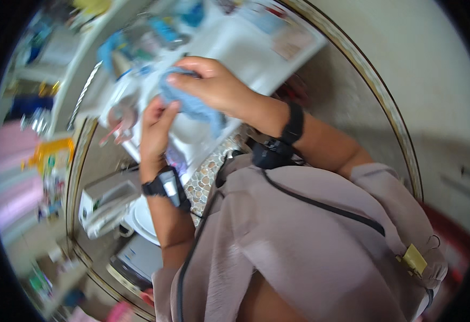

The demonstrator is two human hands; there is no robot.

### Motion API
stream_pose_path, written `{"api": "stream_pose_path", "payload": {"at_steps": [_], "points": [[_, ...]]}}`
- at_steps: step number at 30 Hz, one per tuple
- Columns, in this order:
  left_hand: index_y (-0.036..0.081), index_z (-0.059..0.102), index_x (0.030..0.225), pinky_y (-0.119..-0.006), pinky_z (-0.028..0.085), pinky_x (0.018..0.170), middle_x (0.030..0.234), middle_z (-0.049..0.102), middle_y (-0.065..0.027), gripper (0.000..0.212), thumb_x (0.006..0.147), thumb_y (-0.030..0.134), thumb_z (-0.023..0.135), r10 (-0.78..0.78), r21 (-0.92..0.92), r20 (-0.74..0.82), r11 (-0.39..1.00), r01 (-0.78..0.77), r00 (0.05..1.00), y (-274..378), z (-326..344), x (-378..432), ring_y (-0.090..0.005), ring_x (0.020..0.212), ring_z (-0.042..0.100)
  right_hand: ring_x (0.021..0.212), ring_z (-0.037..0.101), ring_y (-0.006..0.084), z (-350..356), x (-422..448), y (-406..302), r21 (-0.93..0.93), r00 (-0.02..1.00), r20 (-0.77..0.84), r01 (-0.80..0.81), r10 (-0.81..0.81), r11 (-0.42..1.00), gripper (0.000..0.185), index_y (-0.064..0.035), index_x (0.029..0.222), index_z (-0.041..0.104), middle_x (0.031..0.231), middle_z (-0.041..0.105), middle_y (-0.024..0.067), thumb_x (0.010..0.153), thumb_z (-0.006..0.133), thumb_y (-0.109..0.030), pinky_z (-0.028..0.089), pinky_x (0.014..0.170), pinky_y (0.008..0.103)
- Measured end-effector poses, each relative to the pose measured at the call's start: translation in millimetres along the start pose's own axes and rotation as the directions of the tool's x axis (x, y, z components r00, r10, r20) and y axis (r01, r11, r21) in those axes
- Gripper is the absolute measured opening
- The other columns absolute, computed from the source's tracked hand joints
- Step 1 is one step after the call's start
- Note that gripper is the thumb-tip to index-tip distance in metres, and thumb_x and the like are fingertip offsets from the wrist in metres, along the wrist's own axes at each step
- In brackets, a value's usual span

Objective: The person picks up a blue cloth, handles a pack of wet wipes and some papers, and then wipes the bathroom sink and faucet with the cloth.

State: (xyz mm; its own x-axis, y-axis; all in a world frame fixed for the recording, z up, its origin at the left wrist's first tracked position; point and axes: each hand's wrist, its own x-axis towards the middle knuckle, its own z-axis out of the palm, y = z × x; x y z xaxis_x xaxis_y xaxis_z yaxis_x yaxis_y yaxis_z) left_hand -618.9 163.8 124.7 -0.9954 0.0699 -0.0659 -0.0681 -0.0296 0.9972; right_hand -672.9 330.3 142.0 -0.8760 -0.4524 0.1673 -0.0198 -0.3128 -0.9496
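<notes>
A light blue cloth (192, 105) is bunched between both hands above a white sink (235, 44). My left hand (156, 124) pinches its lower left edge between thumb and fingers. My right hand (211, 82) grips its upper part, thumb on top, and the rest hangs down towards the sink's front edge. The picture is blurred around the cloth. Left of the hands, a pinkish item (123, 116) lies on the sink's edge; its kind cannot be told.
Blue bottles or tubes (162, 30) crowd the sink's back left. Flat packets (293, 40) lie at its far right corner. A white shelf (68, 76) stands left, with a yellow-orange bottle (54, 155) beyond. A white lidded container (143, 219) is below the left wrist.
</notes>
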Motion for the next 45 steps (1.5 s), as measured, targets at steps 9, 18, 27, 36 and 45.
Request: {"api": "stream_pose_path", "payload": {"at_steps": [9,18,27,36,45], "points": [[0.004,0.043,0.126,-0.037,0.041,0.096,0.120,0.055,-0.0098,0.041,0.090,0.021,0.055,0.017,-0.696,0.204,0.706,0.133,0.979,-31.0,24.1,6.7,-0.0221,0.108,0.054,0.103,0.053,0.0154,-24.2,-95.0,37.1,0.232,0.957,-0.047,-0.268,0.286,0.935,0.059,0.0041,0.125,0.047,0.115,0.056,0.0110,0.082,0.070,-0.029,0.042,0.089,0.0272],[0.003,0.048,0.123,-0.032,0.040,0.094,0.114,0.058,-0.0083,0.033,0.092,0.014,0.053,-0.189,-0.383,0.036,0.904,0.188,0.981,-53.2,49.2,-27.0,-0.0162,0.103,0.055,0.076,0.051,0.0040,-39.0,-152.6,33.7,0.019,0.895,-0.397,-0.216,0.205,0.976,0.032,0.0029,0.095,0.063,0.081,0.059,-0.0030,0.093,0.055,-0.027,0.043,0.068,0.0206],[0.002,0.053,0.113,-0.032,0.047,0.087,0.104,0.062,-0.0086,0.029,0.093,0.023,0.053,-0.194,-0.370,-0.034,0.914,0.168,0.980,-44.3,69.9,-75.7,-0.0173,0.094,0.060,0.076,0.057,0.0123,-42.4,-187.1,34.7,0.337,0.916,-0.180,-0.285,0.358,0.898,0.054,0.0046,0.100,0.062,0.084,0.062,0.0056,0.080,0.067,-0.045,0.046,0.069,0.0253],[0.005,0.037,0.130,-0.038,0.049,0.089,0.122,0.052,-0.0128,0.045,0.094,0.027,0.050,-0.142,-0.447,-0.010,0.886,0.122,0.990,-37.0,117.6,-127.0,-0.0242,0.107,0.055,0.108,0.052,0.0332,-64.8,-237.8,29.6,-0.556,0.923,-0.345,-0.346,0.169,0.755,0.057,-0.0053,0.120,0.051,0.114,0.053,0.0185,0.073,0.073,-0.031,0.043,0.089,0.0371],[0.007,0.042,0.129,-0.036,0.046,0.091,0.118,0.055,-0.0079,0.036,0.096,0.022,0.046,0.060,-0.892,0.211,0.420,0.167,0.976,-39.8,165.3,-160.9,-0.0189,0.108,0.053,0.099,0.056,0.0182,8.2,-225.3,-6.1,0.746,0.893,0.118,-0.369,0.435,0.555,0.062,-0.0054,0.119,0.049,0.108,0.056,0.0082,0.083,0.057,-0.055,0.047,0.088,0.0362]]}}
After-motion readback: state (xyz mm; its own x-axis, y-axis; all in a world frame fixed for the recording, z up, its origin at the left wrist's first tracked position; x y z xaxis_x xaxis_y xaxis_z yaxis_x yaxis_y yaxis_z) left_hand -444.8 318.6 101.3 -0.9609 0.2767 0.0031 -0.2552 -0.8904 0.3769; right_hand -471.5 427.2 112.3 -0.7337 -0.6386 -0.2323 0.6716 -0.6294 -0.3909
